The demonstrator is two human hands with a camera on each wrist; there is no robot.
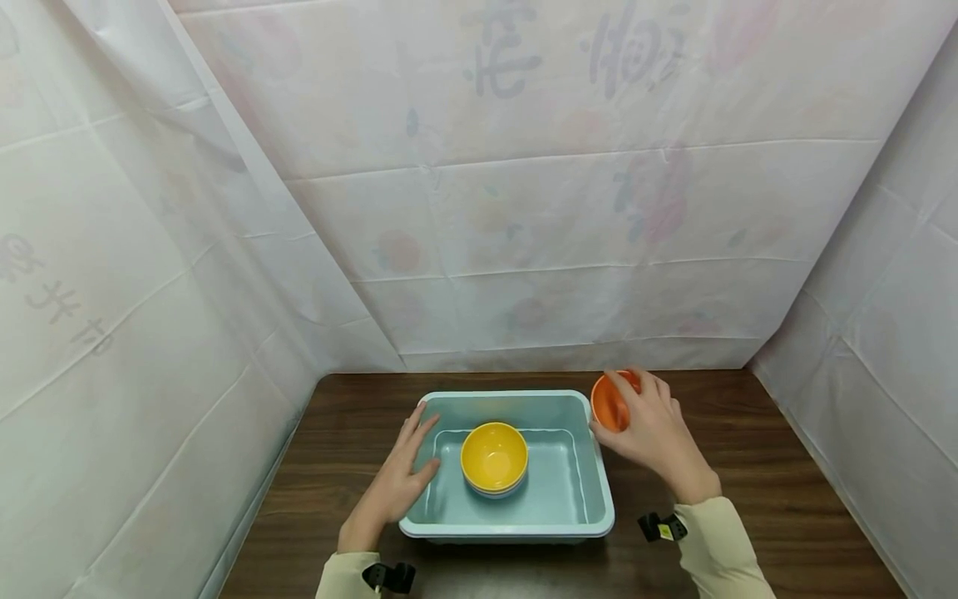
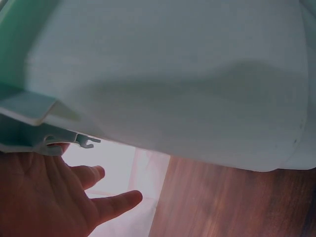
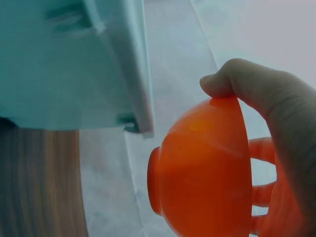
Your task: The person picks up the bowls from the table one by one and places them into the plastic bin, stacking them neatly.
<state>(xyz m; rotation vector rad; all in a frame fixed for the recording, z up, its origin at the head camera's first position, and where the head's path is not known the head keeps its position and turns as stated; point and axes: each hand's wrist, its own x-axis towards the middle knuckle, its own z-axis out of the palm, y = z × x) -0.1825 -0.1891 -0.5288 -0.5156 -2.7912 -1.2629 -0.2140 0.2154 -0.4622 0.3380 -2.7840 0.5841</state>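
Note:
An orange bowl is gripped by its rim in my right hand, just outside the right edge of a light blue plastic basin. In the right wrist view the orange bowl is tilted on its side, thumb on one part of the rim and fingers across the other. A yellow bowl stands inside the basin, stacked on a paler bowl. My left hand lies over the basin's left rim with fingers extended; the left wrist view shows the basin's outer wall beside that hand.
The basin stands on a dark wood table. White printed sheeting rises behind the table, with more sheeting at the left and right. Each wrist wears a small black camera.

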